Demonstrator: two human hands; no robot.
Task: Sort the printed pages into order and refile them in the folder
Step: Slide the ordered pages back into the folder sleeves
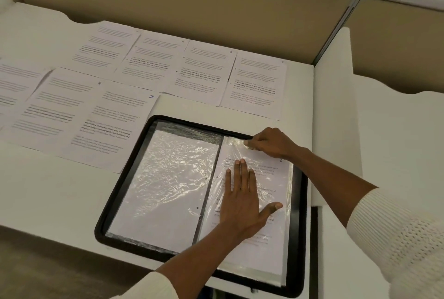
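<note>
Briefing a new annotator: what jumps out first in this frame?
The open black-rimmed folder at the near desk edge, its crinkled clear plastic sleeves catching glare. The left hand presses flat on the right-hand sleeve holding a printed page, while the right hand pinches that sleeve's top edge. Behind, white printed sheets lie in two rows across the white desk.

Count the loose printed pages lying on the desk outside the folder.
7 pages: four in the back row, three in front, left of the folder; others may lie off-frame.
</note>
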